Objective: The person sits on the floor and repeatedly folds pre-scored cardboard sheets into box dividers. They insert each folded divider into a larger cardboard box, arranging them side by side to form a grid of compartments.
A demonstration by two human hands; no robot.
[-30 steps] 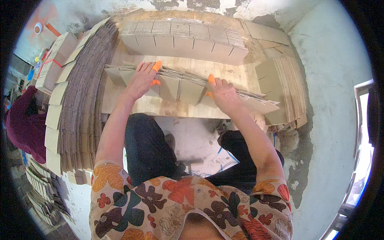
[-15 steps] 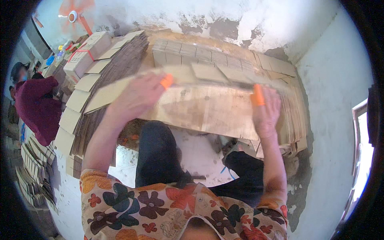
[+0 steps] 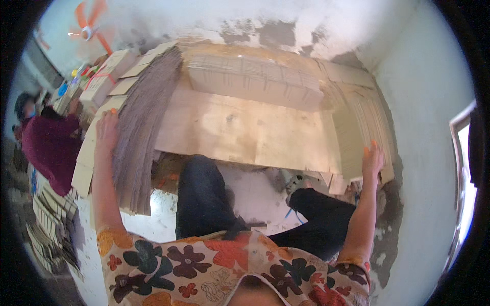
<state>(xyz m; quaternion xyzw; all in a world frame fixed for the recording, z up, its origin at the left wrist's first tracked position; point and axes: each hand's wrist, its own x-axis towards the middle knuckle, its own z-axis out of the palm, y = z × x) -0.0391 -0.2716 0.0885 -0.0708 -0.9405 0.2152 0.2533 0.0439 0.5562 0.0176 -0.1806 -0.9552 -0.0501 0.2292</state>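
My left hand (image 3: 107,126) rests on the tall left stack of brown cardboard pieces (image 3: 140,122). Its fingers look stretched out over the upper edges, though motion blurs them. On the other side, my right hand (image 3: 373,158) is at the right stack of cardboard sheets (image 3: 352,127), touching its outer part with fingers apart. Orange covers sit on fingers of both hands. Between the two stacks lies a pale wooden board (image 3: 245,130). Along its far side stands a row of upright cardboard pieces (image 3: 250,81) with slits.
A box tied with red band (image 3: 104,76) stands behind the left stack, near an orange fan (image 3: 87,33). A person in a maroon top (image 3: 51,148) sits at far left. More cardboard bundles (image 3: 51,224) lie below. My knees are under the board's near edge.
Both hands have left the cardboard strip they held over the board and moved apart, left hand to the left stack, right hand to the right stack. The strip is now away from the board's middle.
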